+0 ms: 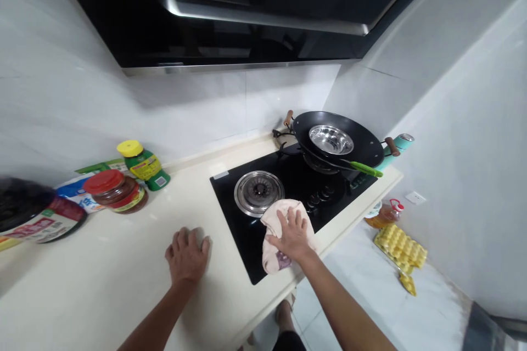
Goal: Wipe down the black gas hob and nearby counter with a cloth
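Note:
My right hand (293, 233) lies flat on a folded pale pink cloth (272, 258), its fingers spread. The cloth rests on the near part of the black glass gas stove (242, 241), with one end over the front edge. Just behind the cloth is the left burner (259, 193), with no pan or grate on it. To the left of the stove, my left hand (188, 258) rests palm down on the cream countertop (135, 269), fingers stretched forward and holding nothing. The stove's control knobs (320, 196) are right of the cloth.
A black wok (364, 140) with a steel bowl (331, 139) inside stands on the right burner; a green handle (366, 169) sticks out. Sauce jars (123, 192) and a green yellow-capped bottle (148, 167) stand left. The range hood (247, 38) hangs above. Yellow egg trays (399, 247) lie on the floor.

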Tool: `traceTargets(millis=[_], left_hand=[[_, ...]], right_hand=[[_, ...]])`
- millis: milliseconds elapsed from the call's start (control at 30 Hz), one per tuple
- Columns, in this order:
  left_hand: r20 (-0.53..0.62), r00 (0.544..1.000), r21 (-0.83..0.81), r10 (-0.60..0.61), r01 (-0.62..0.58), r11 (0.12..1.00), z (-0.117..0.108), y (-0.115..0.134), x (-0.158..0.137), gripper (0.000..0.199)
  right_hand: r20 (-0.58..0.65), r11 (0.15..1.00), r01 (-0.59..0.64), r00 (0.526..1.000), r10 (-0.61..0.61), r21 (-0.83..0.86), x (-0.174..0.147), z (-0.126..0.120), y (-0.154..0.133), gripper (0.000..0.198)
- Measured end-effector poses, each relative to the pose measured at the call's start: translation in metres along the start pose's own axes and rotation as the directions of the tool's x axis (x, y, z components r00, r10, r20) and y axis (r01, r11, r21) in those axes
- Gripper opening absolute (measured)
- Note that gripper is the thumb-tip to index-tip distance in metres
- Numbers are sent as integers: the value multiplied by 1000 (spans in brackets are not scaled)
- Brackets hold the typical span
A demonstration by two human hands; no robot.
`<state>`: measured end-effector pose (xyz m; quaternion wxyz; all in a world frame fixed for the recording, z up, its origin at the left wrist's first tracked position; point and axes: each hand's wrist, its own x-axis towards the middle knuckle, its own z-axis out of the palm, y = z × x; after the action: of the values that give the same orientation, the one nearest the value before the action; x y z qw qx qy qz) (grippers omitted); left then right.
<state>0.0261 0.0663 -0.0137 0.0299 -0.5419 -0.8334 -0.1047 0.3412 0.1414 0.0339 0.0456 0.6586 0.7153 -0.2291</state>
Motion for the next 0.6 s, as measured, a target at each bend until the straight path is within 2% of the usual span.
traceTargets(millis=[67, 167, 300, 367, 433, 500, 533, 600], left_hand=[[9, 1000, -1, 0, 0, 1000, 0, 0, 1, 58], [20, 1000, -7, -2, 2, 1000, 0, 0, 2, 58], [16, 1000, -10, -2, 2, 1000, -3, 1, 1, 58], [8, 1000, -7, -3, 4, 1000, -4, 1, 0, 57], [4, 1000, -4, -5, 5, 1000, -4, 1, 0, 57], [10, 1000, -1, -7, 7, 1000, -4, 0, -1, 57], [15, 1000, 0, -10, 10, 1000, -3, 0, -1, 57], [26, 1000, 1, -12, 12, 1000, -2, -2, 0, 58]], right_hand=[[-2, 999, 47, 999, -47, -1, -6, 5, -19, 97], [-3, 971, 233, 972, -233, 46, -28, 19, -46, 85], [7, 849, 511, 856, -517, 133, -66, 42, -73, 74], [9, 779, 603, 790, -613, 172, -80, 50, -76, 73], [5, 731, 651, 746, -666, 203, -85, 54, -68, 73], [-18, 723, 657, 743, -669, 215, -82, 54, -53, 76], [-41, 738, 641, 760, -648, 210, -77, 53, -44, 76], [-112, 806, 565, 825, -554, 177, -64, 50, -24, 74]])
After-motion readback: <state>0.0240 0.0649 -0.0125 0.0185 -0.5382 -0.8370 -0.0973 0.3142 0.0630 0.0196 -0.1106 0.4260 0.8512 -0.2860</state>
